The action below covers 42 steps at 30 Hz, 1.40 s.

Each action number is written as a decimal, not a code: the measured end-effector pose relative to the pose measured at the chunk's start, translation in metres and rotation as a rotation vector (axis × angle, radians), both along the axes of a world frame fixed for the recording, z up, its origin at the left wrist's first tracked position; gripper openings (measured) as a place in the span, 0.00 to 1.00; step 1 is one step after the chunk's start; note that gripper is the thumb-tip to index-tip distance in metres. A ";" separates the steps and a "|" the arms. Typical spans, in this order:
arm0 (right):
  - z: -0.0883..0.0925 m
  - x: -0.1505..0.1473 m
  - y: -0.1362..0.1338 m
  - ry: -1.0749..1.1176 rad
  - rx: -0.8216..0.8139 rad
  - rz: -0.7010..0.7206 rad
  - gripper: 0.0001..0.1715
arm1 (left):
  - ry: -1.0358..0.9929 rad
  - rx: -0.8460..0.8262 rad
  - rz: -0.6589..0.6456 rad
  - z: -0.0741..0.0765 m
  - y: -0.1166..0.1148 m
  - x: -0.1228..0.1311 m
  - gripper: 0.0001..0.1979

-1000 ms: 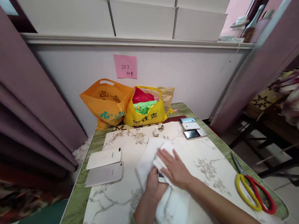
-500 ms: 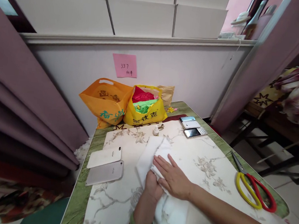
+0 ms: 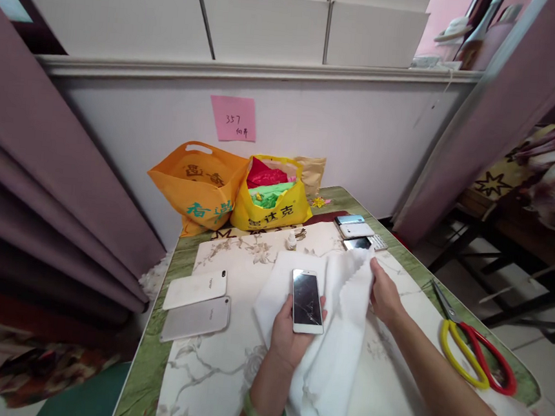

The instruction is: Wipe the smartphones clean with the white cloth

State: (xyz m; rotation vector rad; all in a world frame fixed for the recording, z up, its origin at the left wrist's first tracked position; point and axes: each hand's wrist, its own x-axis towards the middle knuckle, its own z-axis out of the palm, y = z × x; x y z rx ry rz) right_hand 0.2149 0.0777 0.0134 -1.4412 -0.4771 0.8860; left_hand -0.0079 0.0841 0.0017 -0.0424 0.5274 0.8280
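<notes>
Over the table (image 3: 389, 399), left hand (image 3: 290, 340) gripping cracked phone (image 3: 307, 300); right hand (image 3: 385, 293) pinching white cloth (image 3: 338, 343)

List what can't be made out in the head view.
All head view.
- Left hand: fingers behind the phone it holds.
- Right hand: fingertips behind the white cloth.
- Keypad phone: near end under the cloth.
- Two phones at left: face down, screens unseen.
- Small white item by the yellow bag: too small to identify.
</notes>
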 end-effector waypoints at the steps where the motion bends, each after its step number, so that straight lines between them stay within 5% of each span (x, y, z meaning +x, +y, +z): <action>1: 0.001 0.000 -0.001 0.124 0.036 -0.012 0.24 | 0.001 -0.004 0.002 0.000 0.000 0.001 0.16; 4: 0.005 -0.009 0.001 0.328 0.127 0.057 0.19 | 0.014 0.005 0.016 0.002 0.000 0.002 0.18; 7: 0.008 -0.018 0.007 0.265 0.119 0.113 0.23 | 0.019 0.030 0.033 0.006 -0.001 0.001 0.19; 13: 0.019 -0.014 -0.017 -0.678 0.091 -0.326 0.31 | 0.002 0.033 0.033 0.003 0.000 0.000 0.15; 15: 0.027 -0.020 -0.038 -0.930 0.182 -0.072 0.23 | -0.008 0.053 0.030 0.001 0.001 0.001 0.16; 18: 0.038 -0.040 -0.068 -1.092 0.228 0.786 0.19 | -0.016 0.080 0.017 -0.001 0.001 0.002 0.18; 20: 0.041 -0.053 -0.083 -1.175 0.159 1.011 0.23 | -0.005 0.083 0.016 0.002 0.000 0.003 0.17; 24: 0.038 -0.058 -0.098 -1.330 0.035 1.071 0.29 | 0.015 0.068 0.031 0.014 -0.004 0.005 0.16; 28: 0.035 -0.047 -0.108 -1.422 -0.001 1.082 0.14 | 0.019 0.009 0.030 0.025 -0.006 0.007 0.18; 30: 0.038 -0.040 -0.116 -1.451 -0.005 1.061 0.13 | 0.020 0.018 0.025 0.026 -0.007 0.007 0.17; 37: 0.057 -0.012 -0.161 -1.381 -0.023 1.086 0.10 | 0.083 0.058 0.054 0.009 -0.003 0.005 0.16; 40: 0.058 0.010 -0.162 -1.171 -0.110 1.099 0.17 | 0.079 0.084 0.050 0.002 -0.001 0.004 0.17; 42: 0.053 0.029 -0.150 -1.033 -0.191 0.967 0.21 | 0.074 0.097 0.040 -0.001 0.001 0.004 0.18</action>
